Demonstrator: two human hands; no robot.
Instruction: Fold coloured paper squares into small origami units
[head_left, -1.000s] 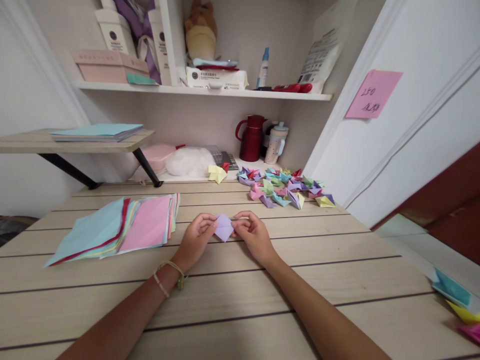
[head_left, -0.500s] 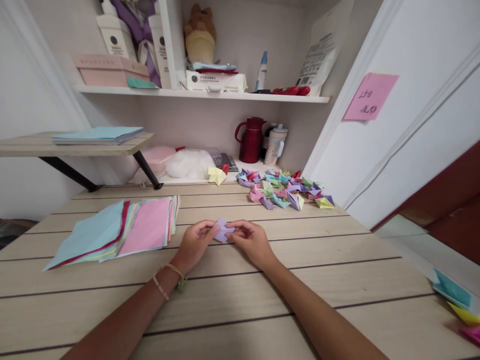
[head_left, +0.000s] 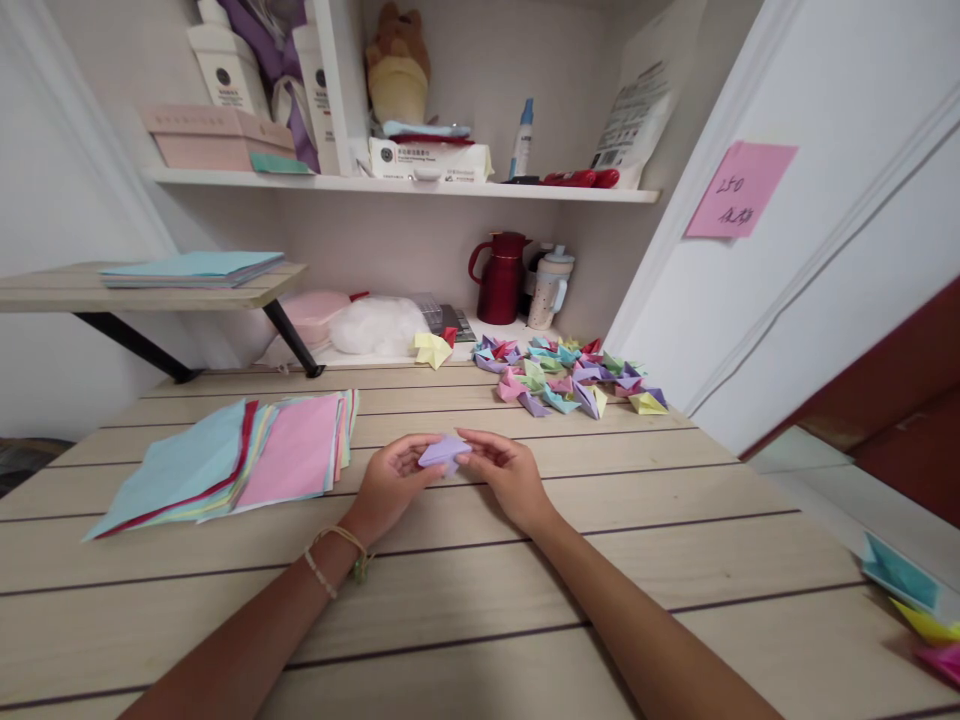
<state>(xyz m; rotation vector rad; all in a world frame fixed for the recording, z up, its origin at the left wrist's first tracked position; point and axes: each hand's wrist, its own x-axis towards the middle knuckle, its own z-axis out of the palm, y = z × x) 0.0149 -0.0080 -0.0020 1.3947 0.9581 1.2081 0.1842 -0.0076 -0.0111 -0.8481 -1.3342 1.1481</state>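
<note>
A small purple folded paper (head_left: pixel 445 453) is held between both hands, just above the middle of the table. My left hand (head_left: pixel 390 484) grips its left side, fingers curled behind and the thumb at the lower edge. On the right side, my right hand (head_left: pixel 510 478) pinches it between thumb and fingers. The paper has a pointed, layered shape with a small part hanging below. Beyond the hands lies a cluster of colourful folded paper pieces (head_left: pixel 559 399). A yellow folded piece (head_left: pixel 433 350) with a red one sits apart at the back.
Stacks of coloured paper sheets (head_left: pixel 294 455) lie at left. A raised wooden stand (head_left: pixel 45 290) bears more sheets (head_left: pixel 195 266). At the back stand a dark red jug (head_left: pixel 501 280) and a pale tumbler (head_left: pixel 551 288). More folded paper (head_left: pixel 900 570) shows at the far right.
The purple paper has been turned, so its shape now looks wider and more pointed. My fingers have shifted around it; both hands stay in nearly the same place.
</note>
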